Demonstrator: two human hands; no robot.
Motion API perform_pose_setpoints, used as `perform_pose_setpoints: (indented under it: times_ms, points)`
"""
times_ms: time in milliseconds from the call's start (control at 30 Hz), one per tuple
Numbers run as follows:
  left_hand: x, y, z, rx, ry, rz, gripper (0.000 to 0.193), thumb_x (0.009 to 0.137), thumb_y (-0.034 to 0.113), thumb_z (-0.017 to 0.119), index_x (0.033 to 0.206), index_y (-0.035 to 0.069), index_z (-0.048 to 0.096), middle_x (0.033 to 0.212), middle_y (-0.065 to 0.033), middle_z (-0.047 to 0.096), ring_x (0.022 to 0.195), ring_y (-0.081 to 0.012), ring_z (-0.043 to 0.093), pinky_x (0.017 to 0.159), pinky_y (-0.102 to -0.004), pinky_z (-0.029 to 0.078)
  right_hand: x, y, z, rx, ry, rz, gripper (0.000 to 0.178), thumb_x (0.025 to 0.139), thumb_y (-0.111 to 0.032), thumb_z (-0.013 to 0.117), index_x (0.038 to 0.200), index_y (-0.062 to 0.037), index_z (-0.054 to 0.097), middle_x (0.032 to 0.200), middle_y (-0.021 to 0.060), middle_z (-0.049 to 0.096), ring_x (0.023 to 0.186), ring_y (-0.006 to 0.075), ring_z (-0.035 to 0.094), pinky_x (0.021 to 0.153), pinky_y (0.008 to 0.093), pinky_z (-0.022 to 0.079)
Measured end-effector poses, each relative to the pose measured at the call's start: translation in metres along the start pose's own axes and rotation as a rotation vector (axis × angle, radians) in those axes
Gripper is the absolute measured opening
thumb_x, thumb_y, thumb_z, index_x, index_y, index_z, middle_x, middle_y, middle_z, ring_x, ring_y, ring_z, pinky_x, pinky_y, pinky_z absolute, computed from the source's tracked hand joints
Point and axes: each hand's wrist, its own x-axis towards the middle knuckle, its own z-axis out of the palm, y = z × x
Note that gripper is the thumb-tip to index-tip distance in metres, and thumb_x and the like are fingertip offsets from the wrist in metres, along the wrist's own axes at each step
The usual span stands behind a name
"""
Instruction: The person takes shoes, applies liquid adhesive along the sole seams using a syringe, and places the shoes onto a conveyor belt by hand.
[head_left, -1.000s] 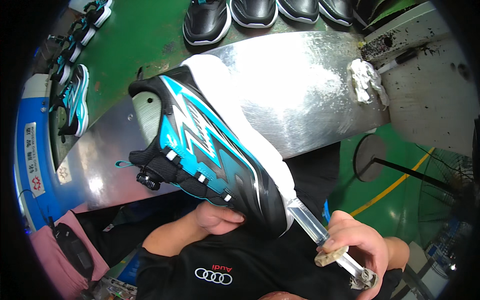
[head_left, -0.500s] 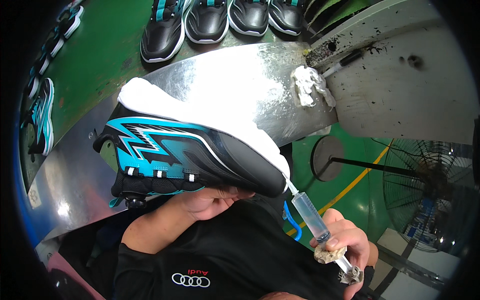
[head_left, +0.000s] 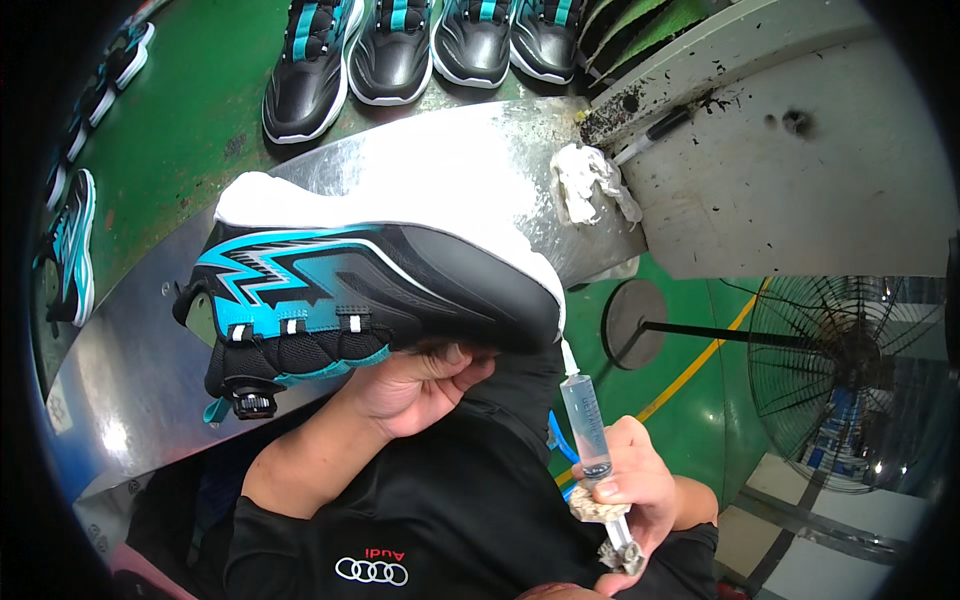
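Note:
My left hand (head_left: 415, 392) is closed on the underside of a black and turquoise sports shoe (head_left: 350, 285), which lies on its side in the air with its white sole facing away from me. Part of that hand's grip is hidden behind the shoe. In my right hand (head_left: 640, 475) is a clear plastic syringe (head_left: 585, 425) partly filled with clear liquid, tilted up toward the shoe. Its white nozzle meets the seam between sole and upper at the toe. Off-white wrapping covers the finger flange, and greyish wrapping covers the plunger end.
Beyond the shoe is a shiny metal ledge (head_left: 480, 150) with a crumpled white cloth (head_left: 585, 180) and a dark-capped pen (head_left: 655, 132). Several matching shoes (head_left: 390, 60) line the green surface at the back; another shoe (head_left: 75, 250) stands at far left. A fan (head_left: 850, 370) is on the right.
The syringe has swung more upright, and my right hand has shifted left. The shoe sits slightly further left in view, still held by my left hand. The nozzle stays at the toe seam.

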Motion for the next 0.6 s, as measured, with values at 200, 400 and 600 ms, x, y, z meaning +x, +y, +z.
perform_pose_setpoints:
  times_ms: [200, 400, 600]
  points:
    - [0.002, 0.001, 0.009, -0.009, -0.067, 0.054, 0.026, 0.087, 0.005, 0.057, 0.113, 0.004, 0.058, 0.118, -0.0133, 0.058, 0.112, -0.0241, 0.055, 0.091, -0.032, 0.048, 0.004, 0.009, 0.015, -0.193, 0.049, -0.109, 0.071, 0.065, -0.054, 0.073, 0.11, -0.0023, 0.054, 0.093, 0.0095, 0.06, 0.067, 0.0193, 0.043, 0.063, 0.031, 0.032]
    - [0.002, -0.001, 0.019, -0.04, -0.076, 0.066, 0.03, 0.089, 0.012, 0.056, 0.119, 0.005, 0.054, 0.123, -0.0152, 0.054, 0.115, -0.0305, 0.052, 0.084, -0.0304, 0.054, 0.005, 0.019, 0.026, -0.42, 0.064, -0.207, 0.063, 0.066, -0.049, 0.073, 0.108, -0.0039, 0.058, 0.099, 0.0105, 0.061, 0.067, 0.018, 0.045, 0.059, 0.0296, 0.033]
    - [0.002, -0.005, 0.023, -0.044, -0.054, 0.068, 0.033, 0.089, 0.016, 0.057, 0.121, 0.007, 0.053, 0.123, -0.0154, 0.054, 0.114, -0.0302, 0.053, 0.082, -0.0307, 0.055, -0.003, 0.031, 0.031, -0.5, 0.085, -0.258, 0.059, 0.065, -0.048, 0.073, 0.105, -0.0059, 0.059, 0.098, 0.0118, 0.061, 0.068, 0.0187, 0.044, 0.058, 0.0295, 0.033]
